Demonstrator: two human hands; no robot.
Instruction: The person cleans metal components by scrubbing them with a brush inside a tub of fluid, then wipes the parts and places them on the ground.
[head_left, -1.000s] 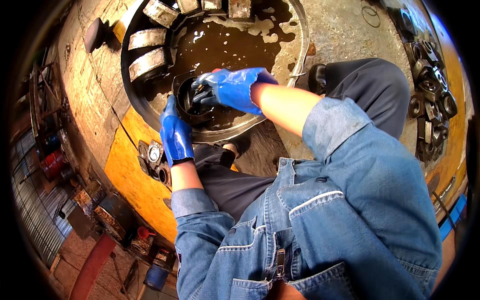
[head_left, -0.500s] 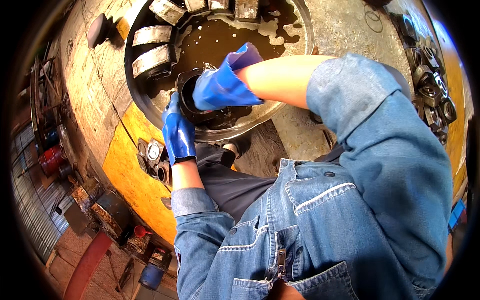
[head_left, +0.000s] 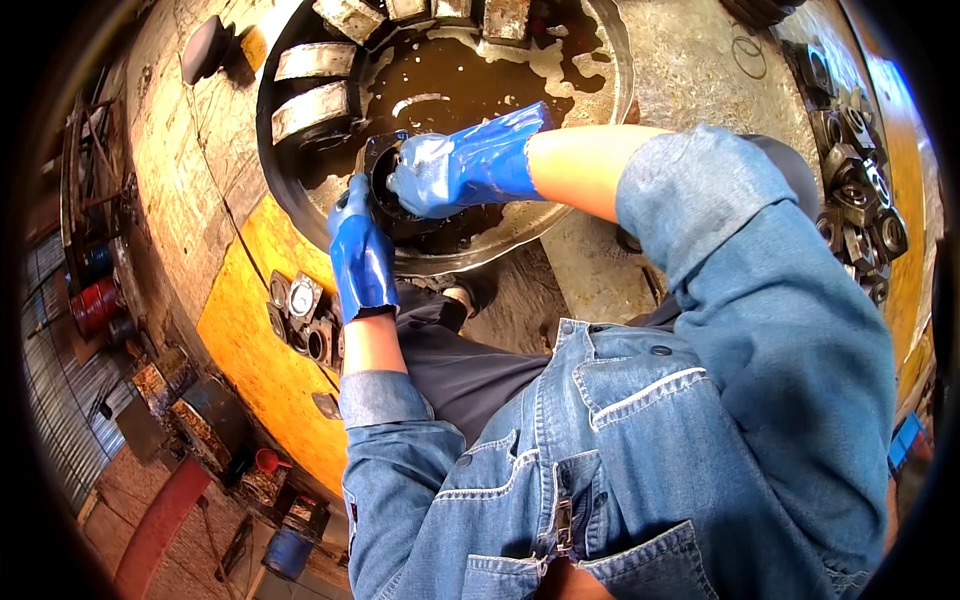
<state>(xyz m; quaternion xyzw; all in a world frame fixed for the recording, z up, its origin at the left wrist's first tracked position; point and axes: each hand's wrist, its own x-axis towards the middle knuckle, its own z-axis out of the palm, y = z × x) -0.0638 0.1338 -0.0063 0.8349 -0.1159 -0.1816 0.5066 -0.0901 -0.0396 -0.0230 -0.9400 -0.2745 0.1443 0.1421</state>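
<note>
Over the near left part of a round basin [head_left: 470, 264] of brown liquid, I have a dark metal housing [head_left: 376, 150] with a large round bore. My left hand [head_left: 362, 255], in a blue rubber glove, is closed on the housing's left side, its thumb along the outer edge. My right hand [head_left: 425, 175], also gloved in blue and wet, reaches in from the right with its fingers curled inside the bore. Whatever those fingers hold, if anything, is hidden by the glove and the bore.
Several curved metal blocks [head_left: 312, 110] stand along the basin's left and far inner wall. Small metal housings [head_left: 303, 295] lie on the yellow surface at left, and more housings [head_left: 855, 190] are heaped at far right. Two thin rings [head_left: 748, 55] lie beyond the basin.
My right hand has drawn slightly up out of the bore, showing more of its fingers, and its wrist has shifted right. The housing has tilted a little; my left hand stays on it.
</note>
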